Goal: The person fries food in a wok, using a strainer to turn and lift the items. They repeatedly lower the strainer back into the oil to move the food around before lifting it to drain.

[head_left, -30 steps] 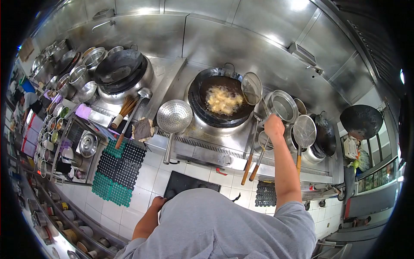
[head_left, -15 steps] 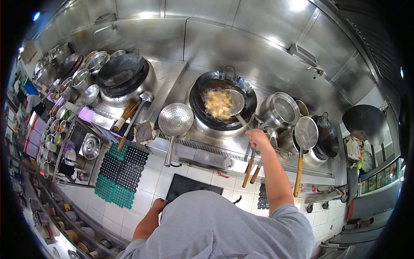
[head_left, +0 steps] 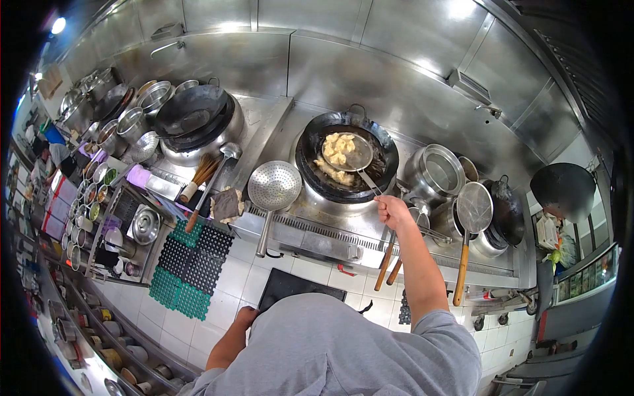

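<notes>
My right hand (head_left: 393, 210) is closed round the handle of a wire-mesh strainer (head_left: 360, 156), reaching over the wok (head_left: 386, 142). Pale golden fried pieces (head_left: 339, 148) lie in the strainer's bowl. More such pieces (head_left: 335, 173) sit below its rim in the dark oil of the wok. My left hand (head_left: 247, 315) hangs low beside my waist, away from the stove; its fingers are mostly hidden. A perforated metal skimmer (head_left: 274, 185) rests at the stove's front edge, left of the wok.
Right of the wok stand metal pots (head_left: 439, 170) and a second mesh strainer (head_left: 474, 208) with a wooden handle. On the left are another wok (head_left: 191, 112), a bamboo brush (head_left: 201, 177), a ladle (head_left: 230, 151) and a folded cloth (head_left: 226, 204). Rubber mats (head_left: 191, 264) cover part of the floor.
The strainer now carries part of the fried pieces, which were spread in bubbling oil before. The bubbling looks weaker. My right hand stays on the handle, and my left hand remains low.
</notes>
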`<state>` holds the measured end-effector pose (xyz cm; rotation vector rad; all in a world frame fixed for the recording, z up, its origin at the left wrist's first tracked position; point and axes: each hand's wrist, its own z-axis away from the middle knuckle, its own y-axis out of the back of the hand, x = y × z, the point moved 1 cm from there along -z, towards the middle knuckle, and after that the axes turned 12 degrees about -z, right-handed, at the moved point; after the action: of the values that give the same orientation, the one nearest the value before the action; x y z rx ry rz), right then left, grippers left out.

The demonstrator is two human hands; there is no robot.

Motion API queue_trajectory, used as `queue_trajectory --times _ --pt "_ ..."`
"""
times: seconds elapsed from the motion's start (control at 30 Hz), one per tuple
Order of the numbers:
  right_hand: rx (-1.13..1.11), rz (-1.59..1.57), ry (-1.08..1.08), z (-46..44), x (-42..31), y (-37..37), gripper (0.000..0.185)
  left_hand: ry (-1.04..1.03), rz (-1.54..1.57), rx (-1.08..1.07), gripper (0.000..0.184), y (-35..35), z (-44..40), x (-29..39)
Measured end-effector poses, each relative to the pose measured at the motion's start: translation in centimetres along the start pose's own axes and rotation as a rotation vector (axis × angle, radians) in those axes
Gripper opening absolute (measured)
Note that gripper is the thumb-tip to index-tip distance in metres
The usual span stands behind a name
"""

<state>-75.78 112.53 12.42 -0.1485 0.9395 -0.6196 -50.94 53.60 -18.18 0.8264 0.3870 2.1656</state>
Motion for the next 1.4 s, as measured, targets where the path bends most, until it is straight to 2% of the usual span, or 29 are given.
queue_trajectory --times 0.07,0.13,0.17,0.23,0.27,0.33,0.37,0.43,0.47,0.53,0.93,1.17,1.23,1.4 --pt "0.007 0.045 0.054 0.1 -0.3 0.3 0.012 0.014 0.002 -0.006 0.049 -0.1 0.1 0.0" --pt "0.074 0.226 0.188 0.1 -1.0 0.5 0.015 0.029 0.003 -0.012 0.048 -0.5 -0.5 -0.6" --pt "0.075 0.226 0.187 0.1 -1.2 0.6 0.015 0.003 -0.003 -0.004 0.048 -0.8 -1.2 -1.2" --pt "0.141 0.44 0.352 -0.3 -1.6 1.1 0.02 -0.023 -0.01 0.001 0.048 -0.8 -1.1 -1.2" --pt "0.144 0.44 0.352 -0.5 -1.6 1.3 0.02 -0.023 -0.016 -0.005 0.048 -0.7 -1.1 -1.2" --pt "0.248 0.781 0.518 -0.8 -1.8 1.4 0.026 -0.027 -0.022 -0.012 0.048 -0.8 -1.4 -1.2" --pt "0.249 0.781 0.519 -0.9 -1.7 1.5 0.026 -0.025 -0.029 -0.001 0.049 -0.9 -1.6 -1.2" --pt "0.355 1.212 0.769 -0.2 -1.8 1.0 0.029 -0.024 -0.036 0.01 0.049 -0.7 -1.5 -1.0" --pt "0.356 1.213 0.771 0.1 -1.7 0.8 0.029 -0.02 -0.043 0.01 0.049 -0.6 -1.5 -0.9" --pt "0.469 1.319 0.599 3.6 -2.2 -2.6 0.03 -0.018 -0.051 0.01 0.05 -0.5 -1.6 -0.8" --pt "0.524 1.674 0.676 9.7 -3.7 -7.0 0.019 -0.038 -0.068 0.006 0.049 -1.4 -2.1 -2.3" --pt "0.517 1.608 0.728 12.3 -3.1 -6.9 0.019 -0.06 -0.061 0.005 0.049 -1.6 -2.1 -2.2" --pt "0.491 1.502 0.746 13.3 -2.9 -7.0 0.023 -0.088 -0.077 0.019 0.049 -1.8 -2.3 -2.4" --pt "0.424 1.433 0.713 14.2 -1.3 -7.1 0.027 -0.047 -0.09 0.019 0.049 -1.7 -2.2 -2.0"
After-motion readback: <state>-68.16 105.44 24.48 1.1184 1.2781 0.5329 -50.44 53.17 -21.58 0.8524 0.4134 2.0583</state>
